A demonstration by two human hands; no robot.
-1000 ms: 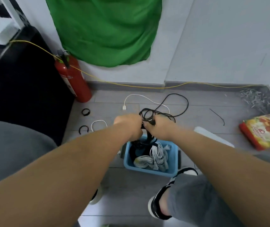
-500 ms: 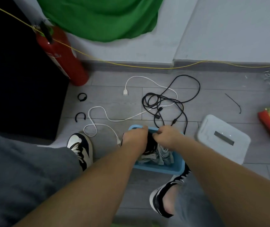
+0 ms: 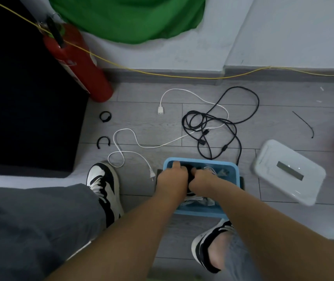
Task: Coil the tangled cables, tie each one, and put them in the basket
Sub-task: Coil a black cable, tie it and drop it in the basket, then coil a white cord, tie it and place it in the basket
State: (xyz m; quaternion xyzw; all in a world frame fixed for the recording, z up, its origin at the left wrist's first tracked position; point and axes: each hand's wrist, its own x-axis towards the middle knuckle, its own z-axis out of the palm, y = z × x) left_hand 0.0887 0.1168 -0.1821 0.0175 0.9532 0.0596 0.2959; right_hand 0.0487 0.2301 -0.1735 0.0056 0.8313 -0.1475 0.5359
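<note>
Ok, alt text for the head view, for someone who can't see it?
The left hand and right hand hold a black coiled cable down in the blue plastic basket, over white coiled cables. Beyond it on the grey floor lie a loose white cable and a tangled black cable.

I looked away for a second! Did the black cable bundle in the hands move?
Yes. The black cable bundle went down into the blue basket; a second ago it was held above the basket's far rim.
</note>
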